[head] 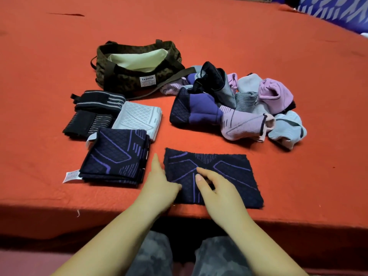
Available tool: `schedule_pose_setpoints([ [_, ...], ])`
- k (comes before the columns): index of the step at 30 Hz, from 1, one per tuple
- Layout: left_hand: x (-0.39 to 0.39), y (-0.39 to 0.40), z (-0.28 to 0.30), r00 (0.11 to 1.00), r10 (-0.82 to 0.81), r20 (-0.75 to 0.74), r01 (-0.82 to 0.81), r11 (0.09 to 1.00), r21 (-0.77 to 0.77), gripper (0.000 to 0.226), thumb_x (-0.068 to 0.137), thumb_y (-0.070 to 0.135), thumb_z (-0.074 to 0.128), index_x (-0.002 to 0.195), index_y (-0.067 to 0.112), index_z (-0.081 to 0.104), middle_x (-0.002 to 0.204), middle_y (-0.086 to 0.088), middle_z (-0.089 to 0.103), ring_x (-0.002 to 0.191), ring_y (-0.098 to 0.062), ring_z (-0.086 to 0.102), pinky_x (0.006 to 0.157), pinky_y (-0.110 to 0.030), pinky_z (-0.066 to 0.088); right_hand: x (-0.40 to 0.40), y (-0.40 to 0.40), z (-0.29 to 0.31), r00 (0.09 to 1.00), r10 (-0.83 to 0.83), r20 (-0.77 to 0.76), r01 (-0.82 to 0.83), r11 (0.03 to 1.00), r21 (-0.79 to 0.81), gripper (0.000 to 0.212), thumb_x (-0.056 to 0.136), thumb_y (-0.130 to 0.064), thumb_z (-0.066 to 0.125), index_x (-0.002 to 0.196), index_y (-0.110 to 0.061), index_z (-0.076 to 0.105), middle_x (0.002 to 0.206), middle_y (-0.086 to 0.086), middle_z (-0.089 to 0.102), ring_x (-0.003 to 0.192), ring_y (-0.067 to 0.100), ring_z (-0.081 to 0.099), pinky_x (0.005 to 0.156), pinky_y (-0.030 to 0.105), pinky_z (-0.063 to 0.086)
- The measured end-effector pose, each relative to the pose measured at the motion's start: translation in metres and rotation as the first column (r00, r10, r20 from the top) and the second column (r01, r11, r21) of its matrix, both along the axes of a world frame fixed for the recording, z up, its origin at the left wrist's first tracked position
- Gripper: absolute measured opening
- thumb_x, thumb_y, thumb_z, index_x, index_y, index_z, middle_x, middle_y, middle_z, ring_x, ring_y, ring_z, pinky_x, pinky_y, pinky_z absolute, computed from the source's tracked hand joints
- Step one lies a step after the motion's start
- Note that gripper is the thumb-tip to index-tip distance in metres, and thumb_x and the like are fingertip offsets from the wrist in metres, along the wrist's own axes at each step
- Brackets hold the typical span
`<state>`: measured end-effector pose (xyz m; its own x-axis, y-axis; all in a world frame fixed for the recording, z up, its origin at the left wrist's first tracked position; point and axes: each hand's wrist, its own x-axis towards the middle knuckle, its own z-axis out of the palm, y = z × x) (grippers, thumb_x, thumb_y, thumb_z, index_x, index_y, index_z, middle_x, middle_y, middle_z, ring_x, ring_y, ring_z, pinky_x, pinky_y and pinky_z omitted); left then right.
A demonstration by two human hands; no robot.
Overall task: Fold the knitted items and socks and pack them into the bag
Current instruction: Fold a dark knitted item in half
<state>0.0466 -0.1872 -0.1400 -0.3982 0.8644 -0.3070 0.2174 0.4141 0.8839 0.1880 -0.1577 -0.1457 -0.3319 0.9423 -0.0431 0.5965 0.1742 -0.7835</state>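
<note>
A dark navy knitted piece (229, 172) with purple lines lies flat near the front edge of the bed. My left hand (159, 182) rests at its left edge with fingers stretched forward. My right hand (215, 186) lies on its middle, fingers loosely bent on the fabric. To the left sit folded pieces: a navy and purple stack (115, 158), a white one (139, 118) and a black striped one (93, 112). An open camouflage bag (137, 66) with pale lining stands behind them. A loose heap of socks and knits (235, 104) lies to the right.
Everything lies on an orange-red bedsheet (219, 26) that spreads far back and to both sides. The bed's front edge (99, 210) runs just under my wrists. A blue patterned cloth (338, 10) shows at the far right corner.
</note>
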Motion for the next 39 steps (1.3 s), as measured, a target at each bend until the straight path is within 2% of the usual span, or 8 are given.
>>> schedule_pose_setpoints([
  [4, 0.001, 0.002, 0.011, 0.805, 0.043, 0.592, -0.004, 0.998, -0.066, 0.037, 0.079, 0.019, 0.066, 0.113, 0.008, 0.063, 0.085, -0.001, 0.073, 0.076, -0.017, 0.068, 0.080, -0.032, 0.052, -0.017, 0.004, 0.009, 0.948, -0.104, -0.302, 0.005, 0.950, -0.311, 0.030, 0.094, -0.047, 0.046, 0.116, -0.034, 0.061, 0.119, -0.014, 0.063, 0.109, 0.002, 0.057, 0.095, 0.035, 0.049],
  [9, 0.012, 0.005, 0.015, 0.745, 0.003, 0.667, -0.051, 0.997, 0.053, 0.030, 0.096, 0.023, 0.039, 0.105, 0.013, 0.065, 0.085, 0.000, 0.072, 0.070, -0.013, 0.056, 0.059, -0.022, 0.037, -0.013, 0.003, 0.023, 0.861, -0.164, -0.481, -0.030, 0.928, -0.371, 0.025, 0.085, -0.047, 0.061, 0.102, -0.029, 0.066, 0.097, -0.008, 0.071, 0.091, 0.008, 0.067, 0.083, 0.033, 0.053],
  [15, 0.031, 0.014, 0.010, 0.966, -0.255, -0.043, 0.250, 0.875, 0.415, 0.041, 0.084, 0.007, 0.049, 0.118, 0.025, 0.063, 0.097, 0.016, 0.065, 0.082, 0.006, 0.056, 0.077, -0.010, 0.042, 0.017, 0.014, 0.015, 0.788, -0.284, -0.546, 0.189, 0.956, -0.225, 0.004, 0.086, -0.019, 0.066, 0.089, -0.019, 0.069, 0.085, -0.002, 0.072, 0.080, 0.013, 0.065, 0.079, 0.034, 0.051],
  [20, 0.053, 0.031, -0.009, 0.597, -0.256, -0.760, 0.603, 0.768, 0.216, 0.051, 0.086, 0.040, 0.040, 0.126, 0.015, 0.061, 0.131, -0.008, 0.058, 0.119, -0.026, 0.056, 0.099, -0.040, 0.043, 0.058, 0.025, 0.005, 0.934, -0.300, -0.194, 0.309, 0.951, 0.020, 0.013, 0.084, -0.021, 0.068, 0.073, -0.023, 0.062, 0.063, -0.009, 0.064, 0.056, 0.005, 0.057, 0.057, 0.021, 0.043],
  [27, 0.080, 0.050, -0.016, 0.263, -0.539, -0.800, 0.717, 0.664, -0.212, 0.090, 0.074, 0.059, -0.005, 0.152, 0.017, 0.010, 0.160, -0.003, -0.001, 0.147, -0.020, -0.004, 0.109, -0.027, -0.017, 0.086, 0.022, -0.007, 0.924, -0.375, 0.081, 0.368, 0.926, 0.084, 0.016, 0.078, -0.027, 0.065, 0.068, -0.019, 0.055, 0.066, -0.006, 0.055, 0.066, 0.017, 0.053, 0.061, 0.031, 0.039],
  [33, 0.079, 0.056, -0.033, 0.140, -0.568, -0.811, 0.741, 0.603, -0.295, 0.091, 0.069, 0.061, -0.011, 0.152, 0.022, -0.003, 0.159, 0.001, -0.011, 0.146, -0.017, -0.012, 0.110, -0.029, -0.018, 0.092, 0.037, -0.001, 0.913, -0.408, -0.009, 0.403, 0.905, -0.140, 0.023, 0.078, -0.016, 0.070, 0.099, -0.016, 0.059, 0.090, -0.002, 0.063, 0.079, 0.015, 0.062, 0.069, 0.023, 0.045],
  [36, 0.076, 0.056, -0.031, 0.218, -0.601, -0.769, 0.750, 0.607, -0.262, 0.078, 0.082, 0.057, 0.006, 0.152, 0.023, 0.004, 0.160, 0.003, -0.005, 0.146, -0.014, -0.008, 0.112, -0.026, -0.015, 0.087, 0.045, 0.007, 0.879, -0.454, -0.146, 0.335, 0.806, -0.487, 0.038, 0.081, -0.012, 0.069, 0.114, -0.020, 0.051, 0.082, 0.004, 0.063, 0.051, 0.009, 0.053, 0.042, 0.019, 0.039],
  [39, 0.071, 0.054, -0.026, 0.642, -0.520, -0.563, 0.673, 0.734, 0.089, 0.062, 0.084, 0.042, 0.034, 0.141, 0.019, 0.043, 0.148, 0.000, 0.038, 0.138, -0.015, 0.029, 0.114, -0.019, 0.009, 0.084, 0.049, 0.014, 0.825, -0.453, -0.338, 0.123, 0.727, -0.676, 0.021, 0.082, -0.005, 0.060, 0.102, -0.012, 0.062, 0.073, 0.007, 0.056, 0.047, 0.007, 0.042, 0.040, 0.018, 0.028],
])
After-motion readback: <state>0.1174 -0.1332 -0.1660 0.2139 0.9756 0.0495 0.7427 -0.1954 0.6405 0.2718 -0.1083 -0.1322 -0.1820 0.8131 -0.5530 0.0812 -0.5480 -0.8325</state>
